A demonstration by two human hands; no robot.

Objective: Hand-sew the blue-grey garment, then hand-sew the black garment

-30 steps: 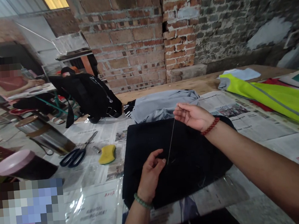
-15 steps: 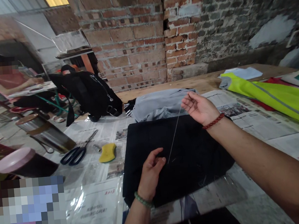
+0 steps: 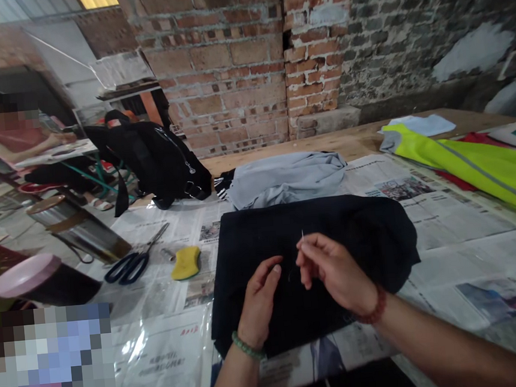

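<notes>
Lowering R hand [image 3: 337,268] nearer to L hand [image 3: 259,305] since prev. frame, pinching needle [image 3: 302,234] above folded black cloth [image 3: 253,236]; resting L on it, unclear if gripping; poss. risking pricked L thumb [image 3: 274,273] b/c of loose pinch.

Free passage runs between the dark cloth [image 3: 253,236] and the yellow vest [image 3: 463,163]; flask [image 3: 87,229], scissors [image 3: 131,268] and sponge [image 3: 186,263] obstruct the surface's [image 3: 361,136] left side.

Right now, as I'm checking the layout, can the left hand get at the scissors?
Probably yes: the left hand is over the dark cloth, and the scissors lie uncovered on the newspaper. The yellow sponge sits roughly between them, but there looks to be room over it.
</notes>
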